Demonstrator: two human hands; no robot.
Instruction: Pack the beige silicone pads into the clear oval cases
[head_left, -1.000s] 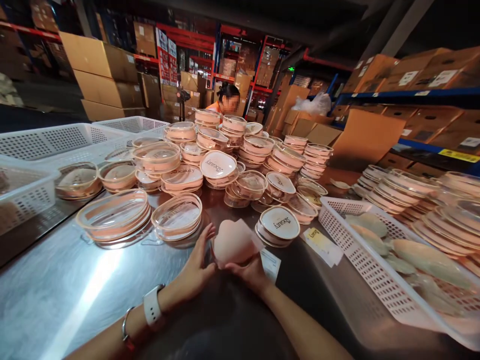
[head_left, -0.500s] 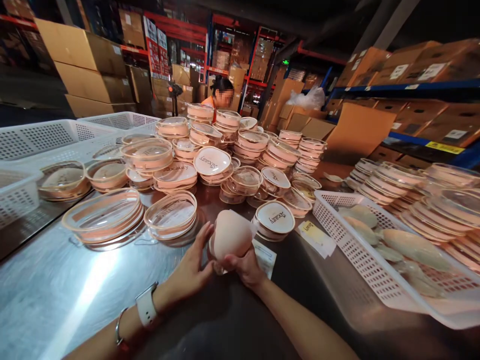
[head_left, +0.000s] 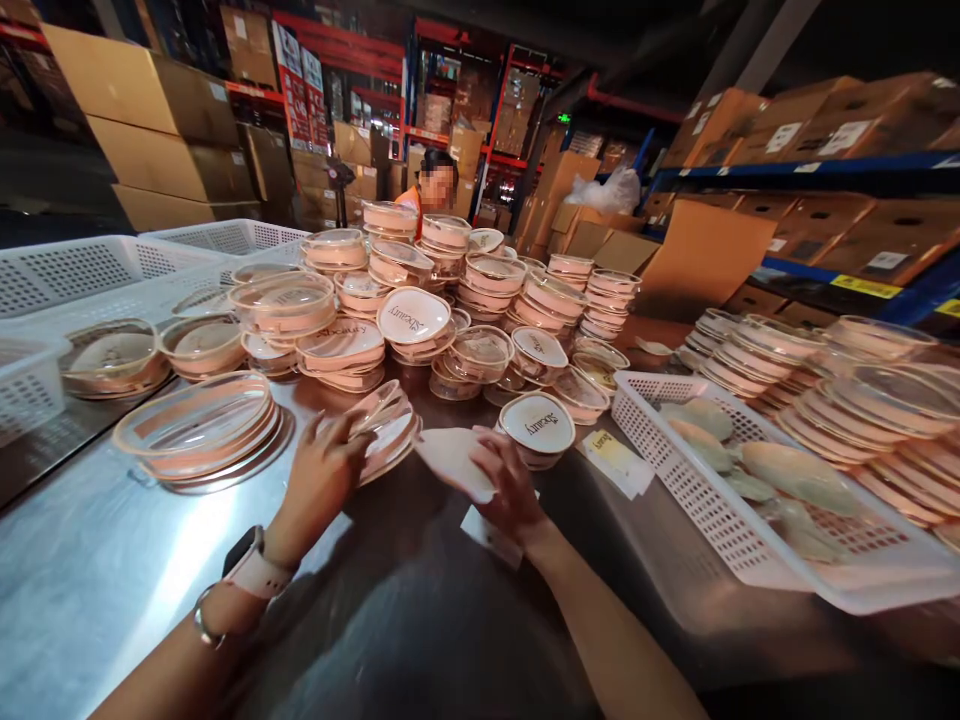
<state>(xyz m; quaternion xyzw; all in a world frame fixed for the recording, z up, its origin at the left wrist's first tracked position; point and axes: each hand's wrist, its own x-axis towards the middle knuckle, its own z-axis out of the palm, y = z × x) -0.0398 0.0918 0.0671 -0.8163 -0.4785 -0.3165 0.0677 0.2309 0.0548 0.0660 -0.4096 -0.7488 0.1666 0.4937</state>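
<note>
While the left hand (head_left: 324, 470) grips the rim of a clear round case (head_left: 385, 436) and tilts it off the steel table (head_left: 105, 560), the right hand (head_left: 510, 485) closes over a pale pink pad (head_left: 454, 462) just right of that case. The fingers of the left hand curl around the near edge of the case; motion blur hides the exact contact. The pad lies flat under the right thumb, with a white paper slip (head_left: 491, 535) below it on the table. A lidded case marked with a printed logo (head_left: 537, 428) stands just right of the pad. Behind the tilted case rises a heap of stacked cases (head_left: 420, 300). A white basket (head_left: 675, 470) holding pale pads sits well right of the case
</note>
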